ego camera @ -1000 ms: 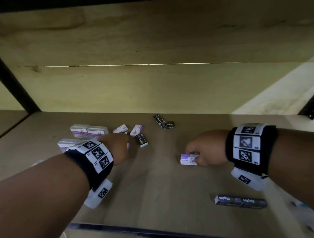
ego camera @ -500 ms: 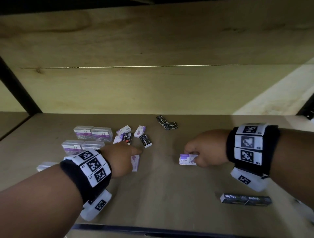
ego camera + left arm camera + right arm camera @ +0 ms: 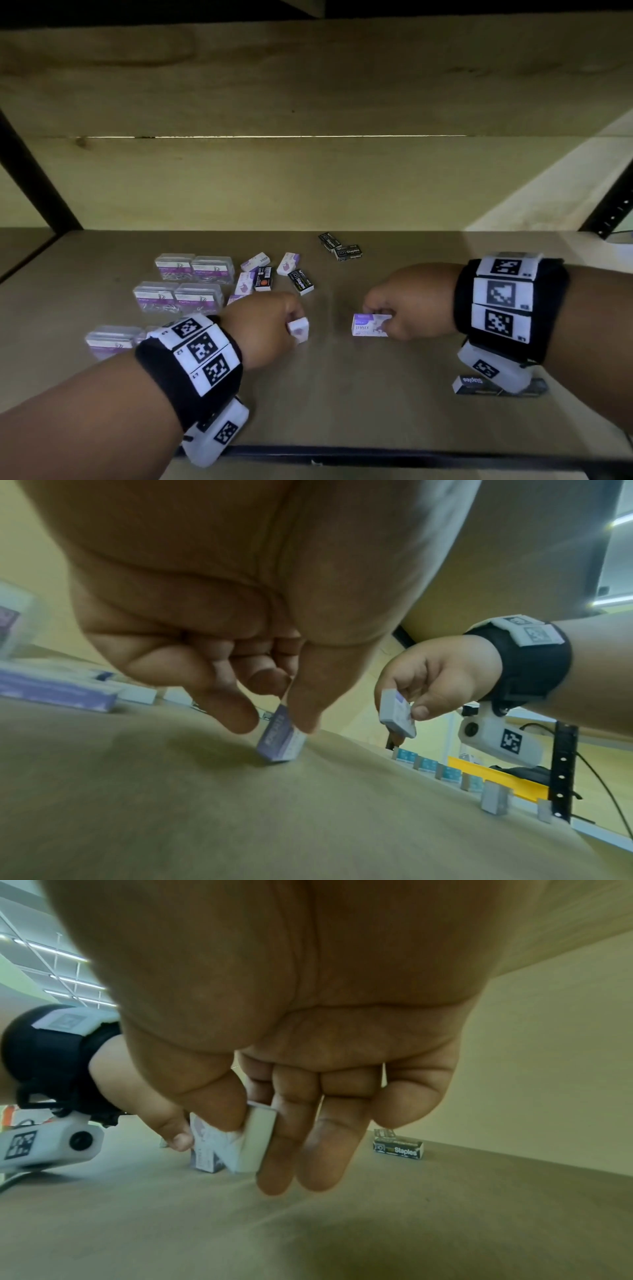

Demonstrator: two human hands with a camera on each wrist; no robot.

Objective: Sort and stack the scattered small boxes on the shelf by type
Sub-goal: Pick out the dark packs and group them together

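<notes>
Head view: my left hand (image 3: 263, 329) has drawn a small white-and-purple cardboard staple box (image 3: 298, 329) out of the scattered cluster toward the matching box (image 3: 370, 325) pinched in my right hand (image 3: 404, 305). Both grips hold boxes low over the wooden shelf (image 3: 342, 394); I judge pairing is next.

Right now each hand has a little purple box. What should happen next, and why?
Probably bring the left box over onto the right box. The left hand pinches its box tilted on one edge against the shelf; the right hand grips a matching white-and-purple staples box close by. Same type, so they likely start one stack.
</notes>
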